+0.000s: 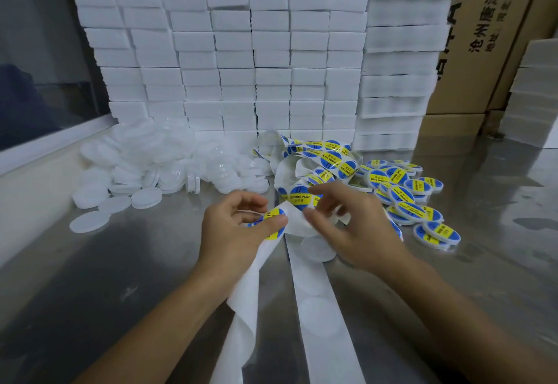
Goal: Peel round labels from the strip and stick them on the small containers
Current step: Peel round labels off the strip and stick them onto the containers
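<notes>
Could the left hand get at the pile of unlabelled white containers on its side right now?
Probably not at once. The path across the steel table to the white containers looks free, but the left hand is pinching a round label and the backing strip.

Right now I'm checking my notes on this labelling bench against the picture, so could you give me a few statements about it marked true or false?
1. The left hand pinches a blue and yellow round label at the backing strip. True.
2. The labelled containers lie in a pile to the left of the hands. False: they lie to the right; the unlabelled white containers are heaped on the left.
3. White foam blocks are stacked behind the work area. True.
4. The worktop is wood. False: it looks like shiny metal.
5. The empty backing strip trails toward the person. True.
</notes>
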`<act>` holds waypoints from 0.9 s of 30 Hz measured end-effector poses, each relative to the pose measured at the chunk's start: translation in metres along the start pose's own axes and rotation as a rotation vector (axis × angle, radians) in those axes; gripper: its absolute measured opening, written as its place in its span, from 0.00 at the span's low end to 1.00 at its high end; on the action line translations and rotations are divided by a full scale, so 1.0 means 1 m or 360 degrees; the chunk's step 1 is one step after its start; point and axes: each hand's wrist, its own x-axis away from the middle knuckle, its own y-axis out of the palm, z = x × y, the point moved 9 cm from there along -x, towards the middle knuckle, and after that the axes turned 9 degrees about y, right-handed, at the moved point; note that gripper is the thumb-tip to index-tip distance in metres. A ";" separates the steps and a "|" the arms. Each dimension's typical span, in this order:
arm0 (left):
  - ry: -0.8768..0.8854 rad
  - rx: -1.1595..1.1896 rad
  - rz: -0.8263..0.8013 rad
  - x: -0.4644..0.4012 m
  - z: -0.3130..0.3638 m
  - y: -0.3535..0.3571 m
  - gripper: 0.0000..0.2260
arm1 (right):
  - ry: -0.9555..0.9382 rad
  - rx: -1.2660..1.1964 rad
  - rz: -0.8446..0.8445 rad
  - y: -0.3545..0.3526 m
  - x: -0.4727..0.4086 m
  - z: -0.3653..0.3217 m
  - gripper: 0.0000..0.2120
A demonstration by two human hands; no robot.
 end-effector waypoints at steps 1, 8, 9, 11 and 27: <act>-0.0010 0.0071 -0.0003 0.000 0.000 0.001 0.13 | -0.0037 -0.0047 -0.0088 0.010 0.004 -0.008 0.15; -0.0285 0.0771 -0.0101 0.006 0.001 0.017 0.21 | -0.0165 -0.0078 -0.0114 0.026 0.011 -0.016 0.20; -0.0317 0.0873 -0.0145 0.007 0.002 0.021 0.22 | -0.0171 -0.0088 -0.0057 0.022 0.010 -0.014 0.20; -0.0357 0.0981 -0.0244 0.010 0.004 0.029 0.24 | -0.0169 -0.0093 0.0023 0.016 0.008 -0.012 0.20; -0.0348 0.0705 -0.0143 0.010 -0.006 0.020 0.19 | -0.0286 0.0058 0.0135 0.015 0.013 -0.020 0.04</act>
